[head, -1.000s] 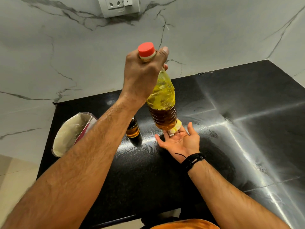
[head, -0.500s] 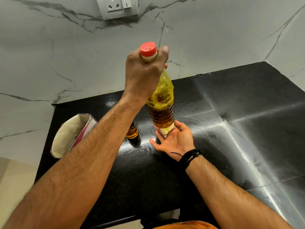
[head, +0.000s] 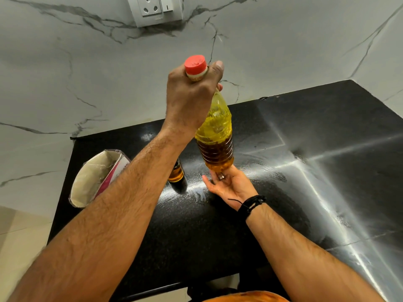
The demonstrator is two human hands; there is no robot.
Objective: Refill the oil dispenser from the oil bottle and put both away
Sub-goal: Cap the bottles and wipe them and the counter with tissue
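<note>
The oil bottle (head: 216,136) is clear plastic with a red cap and is partly full of yellow-amber oil. It is held upright above the black counter (head: 316,138). My left hand (head: 189,99) grips its neck just below the cap. My right hand (head: 229,184) lies palm up under the bottle's base, with fingers and thumb touching the bottom. The oil dispenser (head: 176,174), a small dark bottle with amber oil inside, stands on the counter to the left of the base. My left forearm hides most of it.
An open white and pink pouch (head: 96,177) lies at the counter's left edge. A marble wall with a socket plate (head: 154,7) rises behind. The counter's front edge is near my body, and its right half shows shiny streaks.
My right hand has moved from flat on the counter up under the bottle's base. The bottle has shifted slightly toward me, and my left hand's grip on the neck is unchanged.
</note>
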